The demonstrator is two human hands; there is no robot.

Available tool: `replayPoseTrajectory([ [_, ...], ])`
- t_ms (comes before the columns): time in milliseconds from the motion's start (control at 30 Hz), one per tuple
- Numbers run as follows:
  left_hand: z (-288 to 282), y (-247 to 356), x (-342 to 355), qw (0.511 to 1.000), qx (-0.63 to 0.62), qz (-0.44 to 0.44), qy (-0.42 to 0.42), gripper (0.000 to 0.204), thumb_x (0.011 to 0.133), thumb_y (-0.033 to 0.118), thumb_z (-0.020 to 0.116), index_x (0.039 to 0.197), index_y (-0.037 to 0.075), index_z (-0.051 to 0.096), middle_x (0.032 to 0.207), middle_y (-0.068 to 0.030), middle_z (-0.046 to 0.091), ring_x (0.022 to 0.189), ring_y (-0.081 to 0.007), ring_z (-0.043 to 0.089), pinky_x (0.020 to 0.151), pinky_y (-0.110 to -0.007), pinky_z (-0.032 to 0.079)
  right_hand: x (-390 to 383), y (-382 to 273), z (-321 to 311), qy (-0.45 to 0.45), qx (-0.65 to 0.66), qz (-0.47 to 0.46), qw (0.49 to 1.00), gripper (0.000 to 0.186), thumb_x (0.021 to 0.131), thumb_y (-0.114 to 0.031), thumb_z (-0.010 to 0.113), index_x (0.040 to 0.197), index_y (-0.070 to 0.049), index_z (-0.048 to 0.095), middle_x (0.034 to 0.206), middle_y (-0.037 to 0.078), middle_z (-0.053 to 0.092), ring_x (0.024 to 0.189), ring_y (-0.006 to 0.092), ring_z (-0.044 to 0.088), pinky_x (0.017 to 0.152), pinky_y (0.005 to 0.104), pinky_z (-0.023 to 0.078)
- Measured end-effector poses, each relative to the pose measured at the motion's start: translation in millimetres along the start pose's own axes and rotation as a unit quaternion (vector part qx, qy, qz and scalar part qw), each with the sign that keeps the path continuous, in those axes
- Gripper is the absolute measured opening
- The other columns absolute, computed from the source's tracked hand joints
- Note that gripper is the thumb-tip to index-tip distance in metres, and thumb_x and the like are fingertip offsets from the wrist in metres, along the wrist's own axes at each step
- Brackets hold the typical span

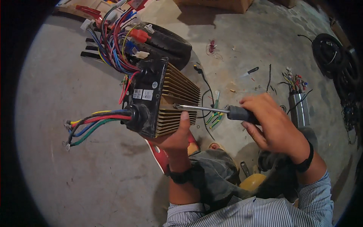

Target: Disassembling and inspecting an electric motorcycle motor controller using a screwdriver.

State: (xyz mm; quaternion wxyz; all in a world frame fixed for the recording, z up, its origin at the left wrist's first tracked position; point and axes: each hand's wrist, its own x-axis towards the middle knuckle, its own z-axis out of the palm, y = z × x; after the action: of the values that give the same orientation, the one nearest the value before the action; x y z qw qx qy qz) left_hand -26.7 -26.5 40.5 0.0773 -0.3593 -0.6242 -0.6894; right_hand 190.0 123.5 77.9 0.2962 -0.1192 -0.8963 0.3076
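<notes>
A black controller point(145, 89) with gold cooling fins point(179, 81) is held up in front of me, a bundle of coloured wires point(117, 53) leaving its upper end and thick cables point(90, 121) its lower left. My left hand point(176, 138) grips it from below, thumb on the fins. My right hand point(268, 121) holds a screwdriver point(242, 114) by its dark handle, the shaft lying level with the tip at the middle of the fins.
On the concrete floor lie a black tyre point(174, 45), knife point(249, 72), pliers point(214, 117), loose cables point(204, 81), silver controller point(298, 108) and black coils point(325, 51). A cardboard box point(211, 5) stands behind; a red-and-white object point(159, 159) lies below my left hand.
</notes>
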Motion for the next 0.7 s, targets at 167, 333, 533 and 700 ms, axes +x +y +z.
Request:
replayPoseTrajectory([
  [167, -1.5, -1.2, 0.3, 1.000, 0.002, -0.003, -0.020, 0.100, 0.068, -0.008, 0.081, 0.149, 0.002, 0.023, 0.139, -0.0201, 0.047, 0.120, -0.0294, 0.059, 0.096, -0.040, 0.058, -5.7, 2.8, -3.8, -0.002, -0.045, -0.014, 0.999, 0.036, 0.075, -0.004, 0.075, 0.109, -0.004, 0.061, 0.084, 0.010, 0.063, 0.077, 0.0327, 0.062, 0.069, 0.0404, 0.050],
  [333, -3.2, -2.9, -2.2, 1.000, 0.017, -0.011, -0.024, 0.103, 0.069, -0.010, 0.080, 0.150, 0.004, 0.018, 0.142, -0.0206, 0.043, 0.122, -0.0302, 0.057, 0.097, -0.040, 0.058, -1.2, -12.3, -7.5, 0.019, -0.003, 0.014, 1.000, 0.037, 0.073, -0.004, 0.073, 0.109, -0.001, 0.062, 0.085, 0.012, 0.063, 0.070, 0.0310, 0.062, 0.064, 0.0401, 0.050],
  [533, -0.4, 3.0, -0.9, 1.000, 0.007, -0.009, -0.022, 0.101, 0.070, -0.010, 0.081, 0.149, 0.004, 0.020, 0.140, -0.0198, 0.043, 0.121, -0.0296, 0.057, 0.096, -0.041, 0.058, 1.4, -11.5, -8.6, 0.037, -0.050, -0.039, 0.997, 0.036, 0.074, -0.001, 0.070, 0.109, -0.001, 0.063, 0.092, 0.015, 0.062, 0.077, 0.0317, 0.064, 0.065, 0.0406, 0.051],
  [700, 4.5, 1.5, -6.0, 1.000, -0.004, -0.011, -0.010, 0.103, 0.069, -0.010, 0.082, 0.150, 0.003, 0.019, 0.140, -0.0203, 0.043, 0.120, -0.0291, 0.057, 0.096, -0.041, 0.058, -3.9, -7.7, -8.6, 0.001, -0.030, -0.013, 0.999, 0.037, 0.074, 0.003, 0.068, 0.110, -0.002, 0.062, 0.101, 0.015, 0.061, 0.081, 0.0331, 0.064, 0.070, 0.0415, 0.052],
])
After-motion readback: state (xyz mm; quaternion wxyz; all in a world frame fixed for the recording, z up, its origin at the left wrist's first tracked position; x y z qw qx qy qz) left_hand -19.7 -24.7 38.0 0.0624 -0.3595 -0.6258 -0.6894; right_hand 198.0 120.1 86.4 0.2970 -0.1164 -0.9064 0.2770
